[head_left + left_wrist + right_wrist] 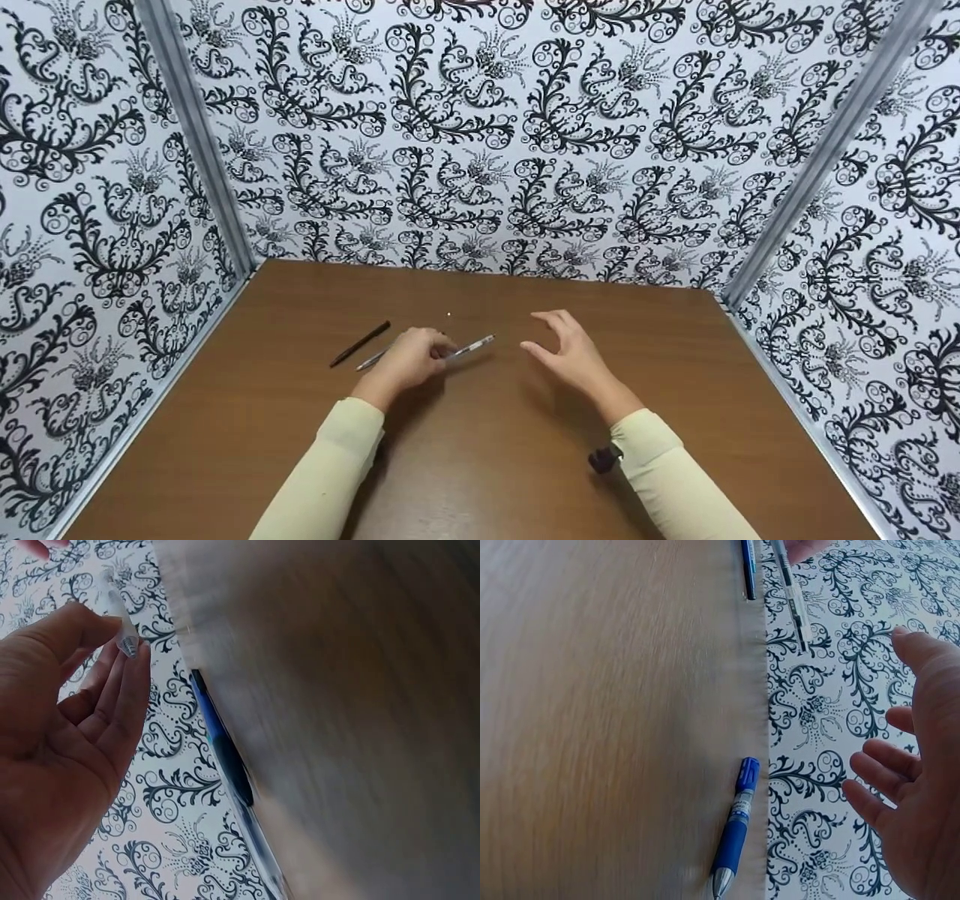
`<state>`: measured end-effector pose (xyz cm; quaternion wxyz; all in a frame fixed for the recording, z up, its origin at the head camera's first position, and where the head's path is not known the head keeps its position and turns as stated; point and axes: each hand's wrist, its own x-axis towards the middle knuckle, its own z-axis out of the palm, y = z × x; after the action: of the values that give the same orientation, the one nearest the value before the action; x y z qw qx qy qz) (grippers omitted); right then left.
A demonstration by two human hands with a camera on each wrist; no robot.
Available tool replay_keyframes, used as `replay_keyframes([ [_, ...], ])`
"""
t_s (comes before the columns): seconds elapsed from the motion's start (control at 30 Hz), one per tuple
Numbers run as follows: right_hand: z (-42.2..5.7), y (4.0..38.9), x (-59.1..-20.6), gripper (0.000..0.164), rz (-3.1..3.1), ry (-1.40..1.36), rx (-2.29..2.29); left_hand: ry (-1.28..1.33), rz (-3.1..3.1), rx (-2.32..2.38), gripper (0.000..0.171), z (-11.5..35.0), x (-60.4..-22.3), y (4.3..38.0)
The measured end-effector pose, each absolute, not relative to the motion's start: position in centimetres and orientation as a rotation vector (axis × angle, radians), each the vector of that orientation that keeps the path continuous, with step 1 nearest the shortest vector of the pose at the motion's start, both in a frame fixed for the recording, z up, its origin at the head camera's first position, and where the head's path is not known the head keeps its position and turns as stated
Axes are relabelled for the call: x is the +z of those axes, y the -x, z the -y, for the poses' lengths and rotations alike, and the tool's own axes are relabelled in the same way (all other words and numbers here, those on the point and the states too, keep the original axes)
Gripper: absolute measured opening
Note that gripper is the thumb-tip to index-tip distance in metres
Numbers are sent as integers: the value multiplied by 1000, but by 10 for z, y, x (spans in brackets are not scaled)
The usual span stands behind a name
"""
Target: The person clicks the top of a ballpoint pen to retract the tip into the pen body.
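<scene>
My left hand pinches a clear pen between thumb and fingertips, above the brown table. In the left wrist view one end of that clear pen shows at the fingertips. To the right, my right hand hovers with fingers apart and holds nothing; the right wrist view shows the clear pen apart from it. A black pen lies left of my left hand. Another pen is partly hidden by that hand. A blue pen lies on the table in the right wrist view.
The brown table meets patterned walls at the back and sides. Grey metal posts stand at the back corners. Blue-and-dark pen lies on the table in the left wrist view.
</scene>
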<state>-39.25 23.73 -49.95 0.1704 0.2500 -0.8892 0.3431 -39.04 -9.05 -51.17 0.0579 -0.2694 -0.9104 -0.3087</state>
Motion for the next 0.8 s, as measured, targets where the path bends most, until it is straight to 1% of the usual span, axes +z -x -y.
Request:
replay_keyframes([
  [0.2,-238,391,-500,62,2528,-700,986,797,2773,-893,27,96,-513,392],
  [0.43,-238,391,-499,61,2541,-708,976,715,2858,-862,34,102,-515,391],
  [0.7,-239,390,-499,62,2560,-682,994,634,2927,-836,29,107,-515,391],
  [0.8,-238,389,-498,59,2546,-689,1013,688,2903,-785,26,108,-514,392],
])
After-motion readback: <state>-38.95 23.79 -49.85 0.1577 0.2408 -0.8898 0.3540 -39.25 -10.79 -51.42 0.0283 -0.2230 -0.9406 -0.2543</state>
